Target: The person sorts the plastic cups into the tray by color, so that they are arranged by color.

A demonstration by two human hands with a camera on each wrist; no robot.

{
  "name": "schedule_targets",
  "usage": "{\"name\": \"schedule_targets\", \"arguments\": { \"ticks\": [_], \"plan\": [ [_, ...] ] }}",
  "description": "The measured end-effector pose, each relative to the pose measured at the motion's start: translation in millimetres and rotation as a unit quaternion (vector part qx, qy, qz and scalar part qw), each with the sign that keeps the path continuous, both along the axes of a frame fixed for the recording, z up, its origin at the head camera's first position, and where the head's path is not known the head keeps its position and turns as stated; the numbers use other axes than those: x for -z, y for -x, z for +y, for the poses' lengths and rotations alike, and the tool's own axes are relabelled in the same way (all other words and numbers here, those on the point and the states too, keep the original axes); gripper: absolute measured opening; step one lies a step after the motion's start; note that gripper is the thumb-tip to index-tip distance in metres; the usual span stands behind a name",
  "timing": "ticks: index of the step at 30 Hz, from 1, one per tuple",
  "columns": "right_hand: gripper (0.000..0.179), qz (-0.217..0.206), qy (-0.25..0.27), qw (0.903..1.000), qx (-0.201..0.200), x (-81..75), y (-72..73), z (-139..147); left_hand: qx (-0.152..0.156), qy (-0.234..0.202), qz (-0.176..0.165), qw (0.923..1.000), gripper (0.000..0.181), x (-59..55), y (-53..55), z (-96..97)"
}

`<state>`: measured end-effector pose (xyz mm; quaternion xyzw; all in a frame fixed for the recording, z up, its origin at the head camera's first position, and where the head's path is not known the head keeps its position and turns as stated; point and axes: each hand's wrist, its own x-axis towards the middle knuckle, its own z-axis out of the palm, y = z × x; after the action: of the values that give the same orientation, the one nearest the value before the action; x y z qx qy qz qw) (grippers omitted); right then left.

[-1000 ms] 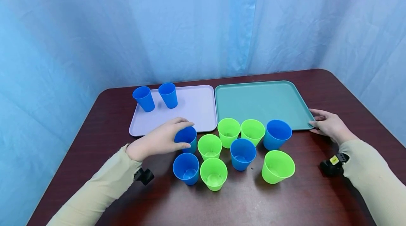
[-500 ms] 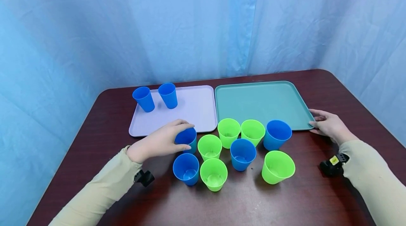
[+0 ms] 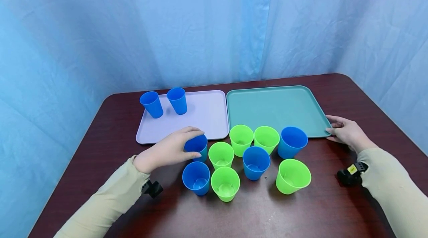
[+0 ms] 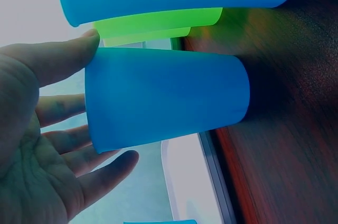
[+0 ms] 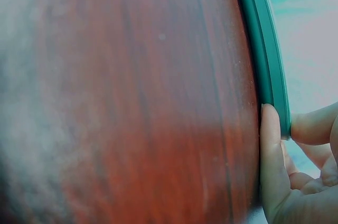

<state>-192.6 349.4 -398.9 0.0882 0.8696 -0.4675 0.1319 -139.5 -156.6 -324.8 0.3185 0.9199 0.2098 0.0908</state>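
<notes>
In the head view my left hand [image 3: 170, 149] spans the rim of a blue cup [image 3: 196, 143] standing just in front of the lilac tray [image 3: 207, 115]. The left wrist view shows the thumb right at one side of this cup's [image 4: 169, 97] rim and fingers passing behind it. My right hand [image 3: 349, 132] pinches the near right corner of the teal tray [image 3: 274, 108]. In the right wrist view a finger lies under that tray's edge [image 5: 266, 49] and another digit touches its rim from above.
Two blue cups, one of them this cup [image 3: 178, 100], stand on the lilac tray. Several upright green cups, such as this cup [image 3: 225, 184], and blue cups [image 3: 256, 163] cluster in front of the trays on the dark wooden table [image 3: 254, 219]. Blue curtains [image 3: 214, 26] hang behind.
</notes>
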Motion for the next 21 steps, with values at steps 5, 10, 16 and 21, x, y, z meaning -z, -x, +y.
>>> {"name": "schedule_targets", "arguments": {
  "ticks": [5,10,16,21],
  "plan": [
    [0.060,0.002,0.000,1.0000,-0.001,-0.1,0.1,-0.3,-0.003,-0.004,0.001,1.0000,0.059,0.1,-0.2,-0.1],
    [0.060,0.004,-0.002,1.0000,0.001,-0.3,0.6,-0.8,-0.001,-0.011,0.004,0.9999,0.058,0.5,0.1,0.3],
    [0.060,0.003,-0.002,1.0000,0.002,-0.5,0.9,-0.7,0.001,-0.021,0.007,0.9998,0.057,2.2,0.7,0.3],
    [0.060,0.004,-0.003,1.0000,-0.001,-0.4,0.2,-1.4,-0.003,-0.033,0.005,0.9995,0.056,3.8,1.2,-0.2]
  ]
}}
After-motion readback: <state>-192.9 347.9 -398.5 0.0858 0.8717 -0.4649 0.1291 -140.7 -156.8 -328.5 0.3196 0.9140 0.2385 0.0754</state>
